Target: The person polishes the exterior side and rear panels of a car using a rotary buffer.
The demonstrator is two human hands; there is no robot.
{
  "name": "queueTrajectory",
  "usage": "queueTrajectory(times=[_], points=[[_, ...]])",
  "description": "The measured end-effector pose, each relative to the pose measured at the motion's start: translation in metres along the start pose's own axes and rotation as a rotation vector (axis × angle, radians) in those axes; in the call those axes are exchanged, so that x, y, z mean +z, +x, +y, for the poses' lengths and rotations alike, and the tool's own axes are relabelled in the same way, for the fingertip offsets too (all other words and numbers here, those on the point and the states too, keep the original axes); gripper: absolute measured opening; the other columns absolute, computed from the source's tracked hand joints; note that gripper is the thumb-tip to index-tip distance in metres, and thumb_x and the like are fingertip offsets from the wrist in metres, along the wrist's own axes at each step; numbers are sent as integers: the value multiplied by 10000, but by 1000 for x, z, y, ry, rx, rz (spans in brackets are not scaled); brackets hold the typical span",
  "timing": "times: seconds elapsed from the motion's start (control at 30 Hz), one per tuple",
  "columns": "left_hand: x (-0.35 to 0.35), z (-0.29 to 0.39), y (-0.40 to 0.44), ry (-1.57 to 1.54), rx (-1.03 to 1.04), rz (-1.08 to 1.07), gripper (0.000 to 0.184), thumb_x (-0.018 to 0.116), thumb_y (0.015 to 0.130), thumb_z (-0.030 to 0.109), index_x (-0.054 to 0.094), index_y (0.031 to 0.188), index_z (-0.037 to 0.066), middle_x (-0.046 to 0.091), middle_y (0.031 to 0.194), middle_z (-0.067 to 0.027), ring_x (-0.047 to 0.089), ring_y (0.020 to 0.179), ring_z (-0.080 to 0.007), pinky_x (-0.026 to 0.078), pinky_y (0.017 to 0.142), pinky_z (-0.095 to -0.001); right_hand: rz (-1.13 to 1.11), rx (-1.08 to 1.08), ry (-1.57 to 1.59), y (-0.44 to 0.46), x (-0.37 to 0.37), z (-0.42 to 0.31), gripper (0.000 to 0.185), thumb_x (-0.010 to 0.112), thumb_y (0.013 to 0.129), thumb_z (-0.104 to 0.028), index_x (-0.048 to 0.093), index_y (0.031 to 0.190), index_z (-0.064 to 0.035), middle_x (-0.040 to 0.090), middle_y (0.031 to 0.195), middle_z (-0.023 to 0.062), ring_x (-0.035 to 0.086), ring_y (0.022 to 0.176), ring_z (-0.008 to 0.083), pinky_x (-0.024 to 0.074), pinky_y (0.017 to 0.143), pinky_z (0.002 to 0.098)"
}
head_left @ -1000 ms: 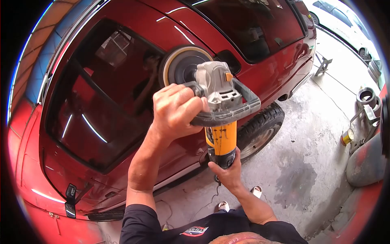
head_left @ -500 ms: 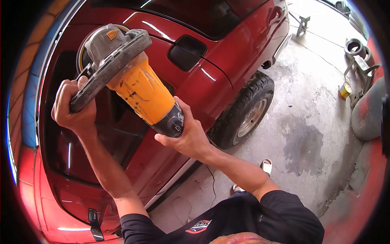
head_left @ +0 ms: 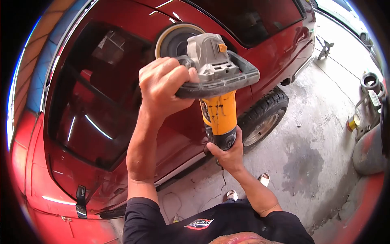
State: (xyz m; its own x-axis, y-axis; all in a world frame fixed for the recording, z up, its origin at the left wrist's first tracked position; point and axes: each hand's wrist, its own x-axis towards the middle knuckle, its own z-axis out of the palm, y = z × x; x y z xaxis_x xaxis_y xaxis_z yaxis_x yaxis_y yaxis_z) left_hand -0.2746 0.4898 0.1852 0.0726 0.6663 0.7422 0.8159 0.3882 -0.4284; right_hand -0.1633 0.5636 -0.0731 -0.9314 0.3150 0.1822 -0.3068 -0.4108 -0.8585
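Observation:
A yellow and grey car polisher (head_left: pixel 219 114) is held up against the side of a red vehicle (head_left: pixel 183 134). My left hand (head_left: pixel 164 87) is wrapped round the left end of its black loop handle (head_left: pixel 239 81). Beneath, my right hand (head_left: pixel 229 156) grips the dark rear end of the yellow body. The round pad (head_left: pixel 174 40), with a pale yellow rim, faces the red paintwork near the rear side panel. Part of the pad is hidden behind the grey head, and I cannot tell whether it touches the paint.
A power cord (head_left: pixel 223 179) hangs from the polisher to the concrete floor (head_left: pixel 300 130). The rear wheel (head_left: pixel 264 122) stands right of my hands. Along the right side are tyres (head_left: pixel 370 81), a yellow can (head_left: pixel 353 122) and a grey-red tank (head_left: pixel 367 154). A metal stand (head_left: pixel 325 49) is farther back.
The polisher has moved to the right across the vehicle's side and turned more upright, with both hands still on it. The view has also shifted slightly.

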Motion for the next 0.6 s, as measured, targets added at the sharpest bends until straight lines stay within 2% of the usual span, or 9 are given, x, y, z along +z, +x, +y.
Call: queueTrajectory(times=[0.13, 0.23, 0.27, 0.33, 0.47, 0.53, 0.6], points=[[-27, -20, 18, 60, 1, 68, 235, 772, 737, -8, 562, 647, 46, 451, 588, -77, 484, 496, -237, 395, 475, -357, -51, -76, -17, 24, 21, -37, 1041, 941, 752, -228, 315, 1564, -51, 662, 1346, 168, 665, 1213, 225, 520, 1046, 362], [-47, -36, 26, 171, 11, 126, 316, 770, 805, -31, 510, 639, 37, 384, 582, -66, 427, 491, -181, 356, 475, -313, -107, -73, -54, 45, 38, -45, 1081, 910, 767, -363, 265, 1596, -103, 696, 1253, 224, 698, 1200, 297, 530, 1027, 391], [-51, -44, 26, 188, 14, 143, 326, 773, 804, -47, 503, 639, 34, 389, 584, -62, 418, 494, -171, 344, 476, -305, -155, -53, -70, 49, 39, -56, 1093, 900, 776, -369, 241, 1605, -99, 701, 1238, 236, 713, 1168, 314, 532, 1015, 396], [-55, -49, 25, 164, -39, 138, 333, 781, 795, -51, 501, 638, 36, 399, 580, -62, 409, 494, -167, 338, 473, -305, -188, -54, -95, 53, 42, -59, 1100, 902, 776, -355, 232, 1608, -94, 706, 1237, 226, 722, 1144, 316, 538, 1010, 390], [-31, -26, 16, 62, 5, 68, 302, 754, 764, -73, 510, 623, 36, 404, 561, -65, 423, 464, -175, 338, 455, -325, -74, -5, -20, 28, 29, -35, 1082, 916, 770, -306, 258, 1594, -62, 698, 1266, 204, 703, 1173, 270, 531, 1021, 376], [-13, -12, 9, 8, -24, 45, 281, 764, 736, -36, 523, 618, 44, 424, 557, -70, 441, 469, -224, 370, 459, -337, -11, -21, -20, 15, 17, -20, 1073, 924, 765, -279, 274, 1587, -51, 689, 1287, 186, 683, 1195, 240, 523, 1034, 365], [-2, -3, 5, 22, -13, -1, 266, 791, 725, 25, 544, 631, 62, 482, 595, -73, 521, 512, -249, 427, 482, -355, 24, -5, -28, 2, 5, -14, 1031, 933, 759, -226, 316, 1562, -29, 668, 1316, 163, 645, 1222, 209, 506, 1054, 352]])
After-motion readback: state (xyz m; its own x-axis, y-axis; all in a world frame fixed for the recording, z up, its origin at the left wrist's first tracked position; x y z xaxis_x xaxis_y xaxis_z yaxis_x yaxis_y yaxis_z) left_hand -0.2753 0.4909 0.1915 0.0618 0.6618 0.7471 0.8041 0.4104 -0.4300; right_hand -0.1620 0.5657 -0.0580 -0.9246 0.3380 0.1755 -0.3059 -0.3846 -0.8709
